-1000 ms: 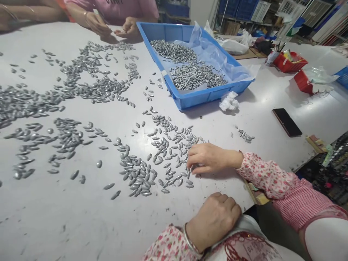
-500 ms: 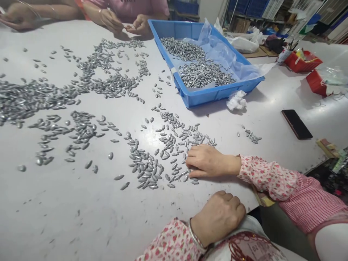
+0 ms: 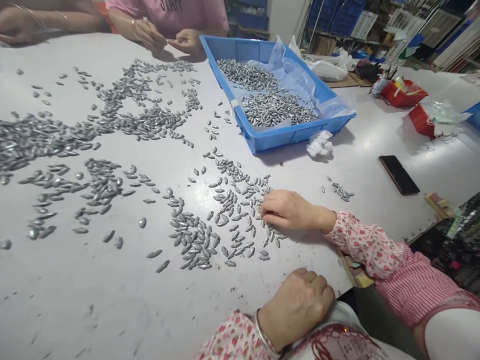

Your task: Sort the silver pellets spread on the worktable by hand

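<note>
Resting curled on loose metal pieces (image 3: 232, 210), right hand (image 3: 287, 210), grip unclear; left hand (image 3: 300, 305) fisted at table edge (image 3: 343, 280).

1. A broad grey worktable (image 3: 93, 300) is seen spanning the near and left scene, its surface scuffed.
2. Shelving with blue crates (image 3: 337, 15) is shown far right.
3. A second pale table (image 3: 446, 75) is set at right.

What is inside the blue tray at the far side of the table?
The blue tray holds two heaps of small grey metal pieces lying on a clear plastic sheet. The sheet and the heaps cover most of the tray's floor, so anything under them cannot be seen.
</note>
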Available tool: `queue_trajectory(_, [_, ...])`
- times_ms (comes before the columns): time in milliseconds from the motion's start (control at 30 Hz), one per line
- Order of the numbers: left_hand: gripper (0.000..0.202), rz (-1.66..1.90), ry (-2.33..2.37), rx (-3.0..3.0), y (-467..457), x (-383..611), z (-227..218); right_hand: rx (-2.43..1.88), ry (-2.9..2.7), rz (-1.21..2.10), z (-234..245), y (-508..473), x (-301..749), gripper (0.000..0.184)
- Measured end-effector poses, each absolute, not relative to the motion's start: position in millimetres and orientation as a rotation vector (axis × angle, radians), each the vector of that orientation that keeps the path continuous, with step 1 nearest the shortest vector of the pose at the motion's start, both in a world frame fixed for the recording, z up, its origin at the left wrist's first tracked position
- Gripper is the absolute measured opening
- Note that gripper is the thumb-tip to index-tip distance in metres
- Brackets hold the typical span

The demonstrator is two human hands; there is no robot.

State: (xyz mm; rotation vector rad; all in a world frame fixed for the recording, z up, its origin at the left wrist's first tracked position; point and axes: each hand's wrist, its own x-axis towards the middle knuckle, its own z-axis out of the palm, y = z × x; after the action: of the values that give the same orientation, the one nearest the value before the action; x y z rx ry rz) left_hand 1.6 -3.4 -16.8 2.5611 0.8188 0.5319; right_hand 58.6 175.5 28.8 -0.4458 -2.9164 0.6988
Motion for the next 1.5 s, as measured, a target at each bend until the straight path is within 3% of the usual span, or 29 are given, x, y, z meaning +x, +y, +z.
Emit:
queue_trajectory(267, [0.008,0.484,0.812,2.522,-1,0,-11,-0.172,-3.062,0.698,27,176,65,0.018])
queue_trajectory(533, [0.008,0.449,0.815,2.525,-1,1,-13,-0.322,-3.036,0.44,17,173,59,0.031])
queue_trajectory(767, [0.008,0.481,0.809,2.532,-2,0,-13,-0.465,-3.042,0.763,37,184,78,0.021])
queue_trajectory(1133, [0.007,0.445,0.807,2.523,-2,0,-12,-0.4,-3.087,0.626,30,175,76,0.014])
queue_trajectory(1500, [0.007,0.453,0.812,2.52,-2,0,-13,-0.476,-2.968,1.027,51,191,84,0.013])
